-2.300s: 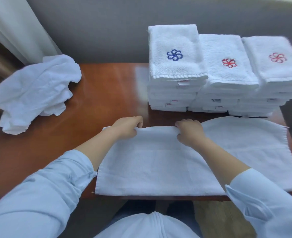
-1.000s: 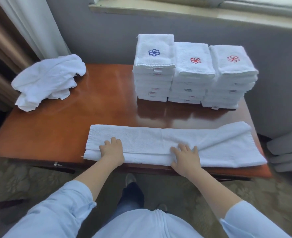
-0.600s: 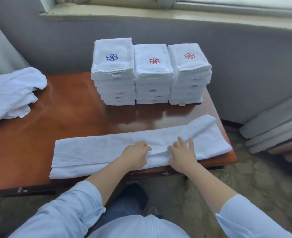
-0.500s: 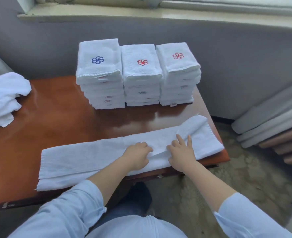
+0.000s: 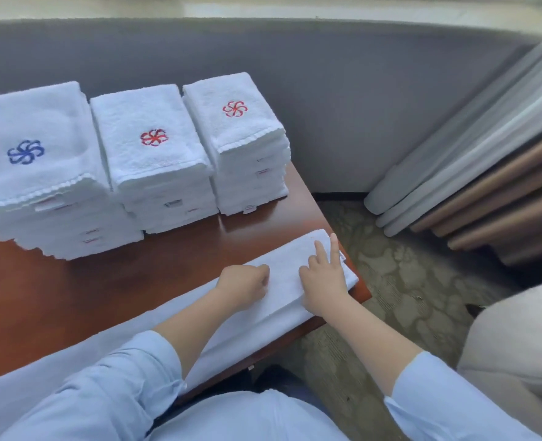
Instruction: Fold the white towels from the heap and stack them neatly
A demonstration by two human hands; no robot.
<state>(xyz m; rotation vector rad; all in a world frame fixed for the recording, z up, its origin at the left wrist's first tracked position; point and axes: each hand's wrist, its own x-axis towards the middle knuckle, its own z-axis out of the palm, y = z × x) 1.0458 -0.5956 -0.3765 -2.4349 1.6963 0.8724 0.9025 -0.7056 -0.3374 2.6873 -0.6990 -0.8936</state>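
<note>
White towel (image 5: 282, 275), folded into a long narrow strip, laid along the near edge of the table (image 5: 104, 281), one end at the table's near right corner. Left hand (image 5: 242, 286) on the strip, fingers curled under; unclear whether pinching cloth or only pressing. Right hand (image 5: 323, 283) just beside it, nearer that corner, flat on the strip, fingers (image 5: 334, 249) straight, gripping nothing. Three stacks of folded towels (image 5: 155, 160) side by side at the table's far edge.

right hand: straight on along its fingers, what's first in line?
Right hand rests on the towel; straight on it runs off the towel's end and the table edge. Looks free to the grey wall, depth unclear; nearest stack lies left of it.
</note>
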